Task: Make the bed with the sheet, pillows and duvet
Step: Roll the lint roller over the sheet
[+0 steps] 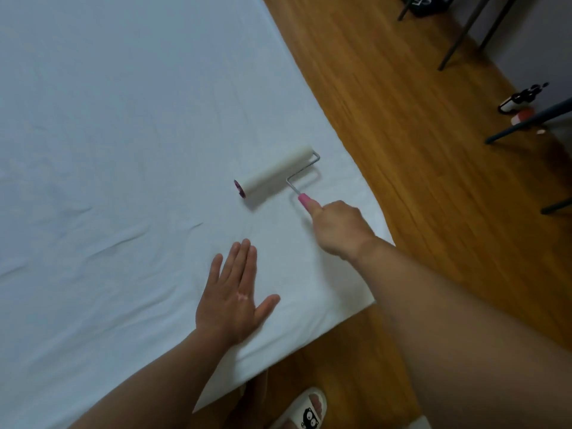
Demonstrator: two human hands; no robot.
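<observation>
A white sheet point(123, 134) covers the bed, lightly creased near its front corner. A lint roller point(272, 176) with a white roll and a pink handle lies on the sheet close to the bed's right edge. My right hand point(339, 229) grips the pink handle, index finger stretched along it. Flat on the sheet, fingers straight and together, my left hand point(235, 297) rests palm down near the front corner. No pillows or duvet are in view.
Wooden floor point(418, 150) runs along the bed's right side and front. Dark metal furniture legs point(464, 35) stand at the top right, with small objects point(523, 99) on the floor near them. My foot in a white slipper point(309, 410) stands by the bed corner.
</observation>
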